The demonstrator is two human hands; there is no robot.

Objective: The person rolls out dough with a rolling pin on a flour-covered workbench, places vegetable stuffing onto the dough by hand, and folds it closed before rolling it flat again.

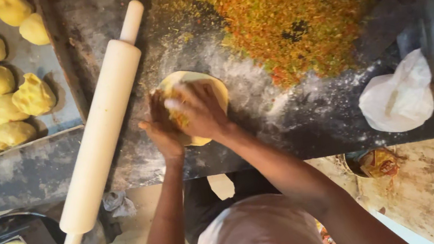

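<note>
Dough disc (205, 83) flat on floured dark worktop (286, 123), both hands on top of it, left hand (163, 127) spread over its near edge, right hand (197, 107) pressing its middle with fingers bent, rolling pin (101, 133) just beside the left hand.

Both hands, the left hand (163, 127) and the right hand (198, 110), are pressing on a flat yellow dough round (211, 85). A big rolling pin (101, 133) is lying just beside them.
</note>
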